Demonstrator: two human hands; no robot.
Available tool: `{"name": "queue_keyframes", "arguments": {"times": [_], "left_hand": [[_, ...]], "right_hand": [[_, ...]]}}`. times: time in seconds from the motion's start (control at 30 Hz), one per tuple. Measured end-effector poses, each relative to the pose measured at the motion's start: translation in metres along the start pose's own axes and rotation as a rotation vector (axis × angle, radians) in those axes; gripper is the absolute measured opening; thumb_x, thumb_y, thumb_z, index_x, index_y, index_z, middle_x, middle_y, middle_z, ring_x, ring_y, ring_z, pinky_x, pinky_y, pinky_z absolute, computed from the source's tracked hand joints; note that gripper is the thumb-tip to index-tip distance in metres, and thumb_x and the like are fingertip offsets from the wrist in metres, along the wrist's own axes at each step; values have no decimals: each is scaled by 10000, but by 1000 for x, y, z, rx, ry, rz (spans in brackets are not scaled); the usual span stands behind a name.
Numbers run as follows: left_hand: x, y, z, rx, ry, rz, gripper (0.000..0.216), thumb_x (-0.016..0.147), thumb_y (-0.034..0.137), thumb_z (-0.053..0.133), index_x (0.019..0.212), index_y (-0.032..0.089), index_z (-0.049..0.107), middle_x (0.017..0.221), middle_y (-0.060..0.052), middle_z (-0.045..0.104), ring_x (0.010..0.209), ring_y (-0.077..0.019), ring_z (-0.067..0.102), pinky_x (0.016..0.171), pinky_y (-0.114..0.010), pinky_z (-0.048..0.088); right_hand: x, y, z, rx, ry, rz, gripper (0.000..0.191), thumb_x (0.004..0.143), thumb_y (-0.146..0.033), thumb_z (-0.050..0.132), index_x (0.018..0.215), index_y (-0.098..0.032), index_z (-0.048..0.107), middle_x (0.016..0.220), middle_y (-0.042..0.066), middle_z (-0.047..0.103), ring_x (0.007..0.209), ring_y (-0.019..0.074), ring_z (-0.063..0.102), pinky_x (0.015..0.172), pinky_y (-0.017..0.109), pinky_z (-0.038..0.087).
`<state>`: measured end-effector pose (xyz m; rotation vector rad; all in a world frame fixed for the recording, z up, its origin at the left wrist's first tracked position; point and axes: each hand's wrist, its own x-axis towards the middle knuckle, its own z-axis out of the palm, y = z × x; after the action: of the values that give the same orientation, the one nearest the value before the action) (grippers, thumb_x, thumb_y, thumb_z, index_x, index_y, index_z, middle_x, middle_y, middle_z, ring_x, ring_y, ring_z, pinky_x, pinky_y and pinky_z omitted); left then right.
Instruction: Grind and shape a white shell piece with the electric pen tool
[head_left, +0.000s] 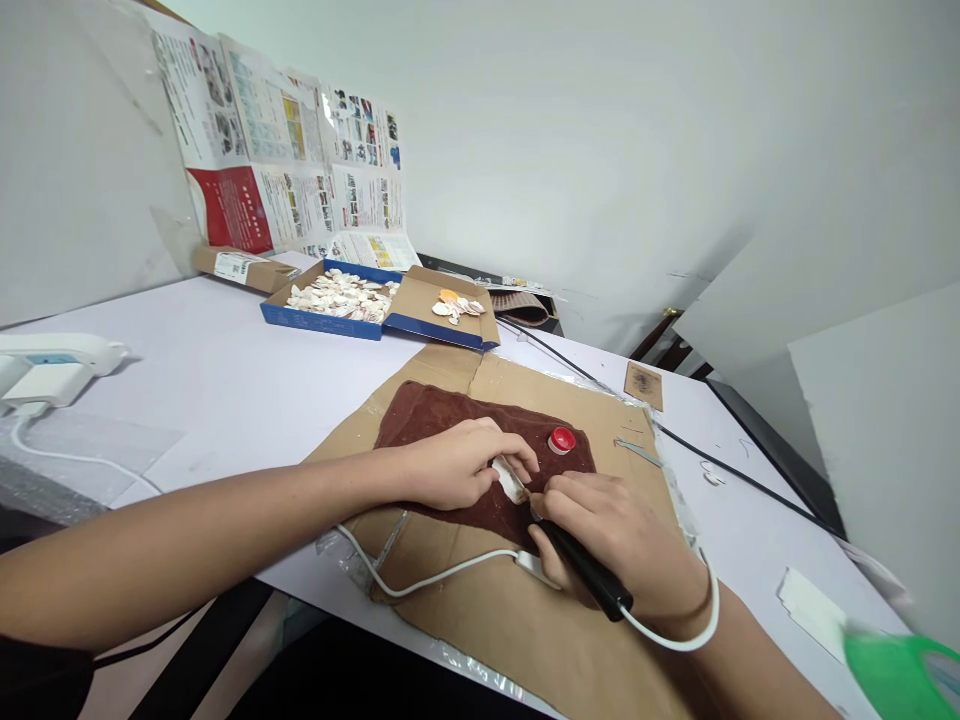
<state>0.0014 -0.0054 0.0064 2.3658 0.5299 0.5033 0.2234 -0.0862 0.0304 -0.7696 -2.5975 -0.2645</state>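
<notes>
My left hand (461, 465) is closed on a white shell (510, 482), its fingers and thumb holding the edge over a brown cloth (427, 415). My right hand (611, 525) wraps round a black pen-shaped electric tool (581, 565) with a white cord at its back end. The tool's front end points at the shell's near end; fingers hide whether the tip touches it. Just beyond my hands, a small red cup (561, 440) stands on the cloth.
Cardboard (517, 630) lies beneath the cloth. Tweezers (639, 452) rest to the right. A blue box (322, 318) holds many white shells, with several more on its open lid (412, 300). A white cord crosses the front; a green roll (892, 670) sits at right.
</notes>
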Motion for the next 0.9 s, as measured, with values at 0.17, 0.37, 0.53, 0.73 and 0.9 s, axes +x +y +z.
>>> {"name": "queue_keyframes", "arguments": {"times": [0.17, 0.37, 0.53, 0.73, 0.9], "left_hand": [[0, 1, 0, 5, 0, -9, 530, 826, -88, 501, 1210, 238, 663, 1204, 13, 795, 1146, -206, 656, 1060, -358, 467], [0, 1, 0, 0, -1, -13, 528, 828, -89, 505, 1220, 231, 656, 1203, 9, 794, 1147, -203, 654, 1066, -357, 462], [0, 0, 1, 9, -2, -9, 532, 832, -82, 501, 1231, 233, 657, 1205, 10, 792, 1147, -212, 643, 1060, -359, 463], [-1, -1, 3, 30, 19, 9, 528, 837, -65, 509, 1247, 233, 660, 1198, 2, 788, 1148, -222, 632, 1023, -344, 476], [-1, -1, 3, 35, 20, 20, 508, 851, -67, 505, 1249, 210, 658, 1179, -23, 793, 1130, -212, 651, 1044, -348, 463]], "right_hand": [[2, -1, -5, -90, -40, -39, 121, 922, -128, 534, 859, -219, 581, 675, -11, 575, 554, 146, 487, 529, 299, 393], [4, -2, -6, -106, -46, -41, 121, 924, -117, 539, 861, -211, 579, 668, -11, 567, 549, 148, 487, 528, 302, 385], [2, 0, -5, -50, -28, 2, 121, 921, -108, 529, 898, -218, 575, 684, -9, 579, 558, 147, 511, 538, 290, 403], [2, 0, -4, 4, 0, 62, 116, 951, -131, 506, 980, -208, 588, 707, -3, 613, 591, 149, 578, 539, 268, 446], [5, -3, -6, 35, 2, 96, 102, 950, -141, 498, 964, -217, 564, 687, -4, 608, 570, 143, 564, 516, 253, 443]]}}
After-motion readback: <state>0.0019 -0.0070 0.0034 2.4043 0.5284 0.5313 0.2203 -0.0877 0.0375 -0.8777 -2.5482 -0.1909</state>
